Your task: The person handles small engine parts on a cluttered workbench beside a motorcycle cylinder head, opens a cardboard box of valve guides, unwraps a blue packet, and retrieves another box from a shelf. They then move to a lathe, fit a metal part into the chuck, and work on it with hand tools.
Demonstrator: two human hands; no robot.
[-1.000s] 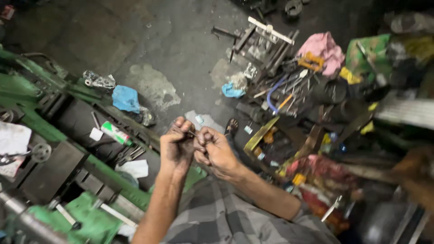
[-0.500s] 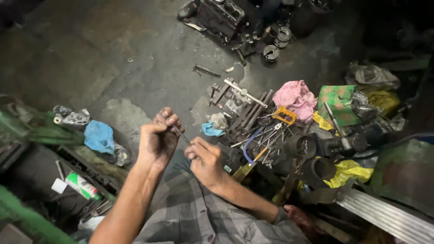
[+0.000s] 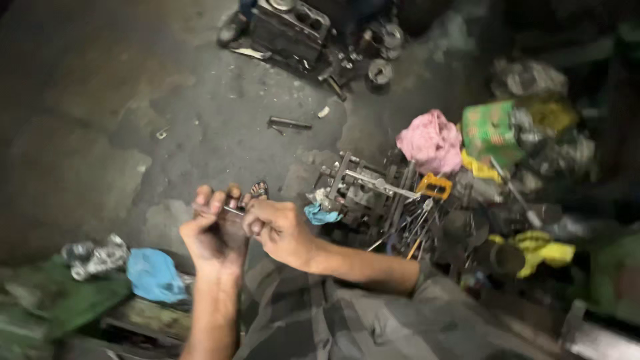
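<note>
Both my hands sit lower and further left in view than half a second ago, and the dark engine block [image 3: 290, 27] at the top has come closer as my head tipped forward. My left hand [image 3: 213, 233] is curled shut, fingers [image 3: 212, 200] folded over one end of a thin grey metal rod [image 3: 232, 211]. My right hand [image 3: 280, 230] pinches the other end between thumb and forefinger, close beside a small ribbed metal fitting [image 3: 259, 190]; I cannot tell whether that fitting is on the rod or lies behind it. I judge I am working the rod between my hands, twisting or fitting it. Next calls for a firm left grip while my right fingers turn. A blue cloth [image 3: 155, 275] lies near my left forearm, and a pink rag [image 3: 432, 140] rests on the tool pile.
</note>
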